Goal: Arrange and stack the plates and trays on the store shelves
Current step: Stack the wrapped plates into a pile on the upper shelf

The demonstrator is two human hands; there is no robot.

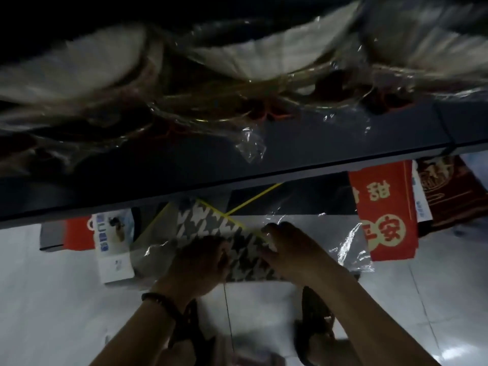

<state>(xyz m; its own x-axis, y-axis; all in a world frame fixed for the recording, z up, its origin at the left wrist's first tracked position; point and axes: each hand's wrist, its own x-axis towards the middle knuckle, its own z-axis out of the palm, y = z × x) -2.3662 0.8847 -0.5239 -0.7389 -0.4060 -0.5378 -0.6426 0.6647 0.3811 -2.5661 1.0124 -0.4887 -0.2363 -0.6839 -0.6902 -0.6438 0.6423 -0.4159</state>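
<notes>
Our left hand [200, 262] and right hand [293, 249] curled round a flat houndstooth tray [206, 223] in crinkled clear film [351, 241]; blurred, round pale plates [264, 56] lay on the dark shelf [290, 154] above.

Below me lies a floor [52, 299] of pale glossy tiles with thin grout lines, catching glare at my right. A dark shelf [290, 159] crosses above it, dimly lit.
</notes>
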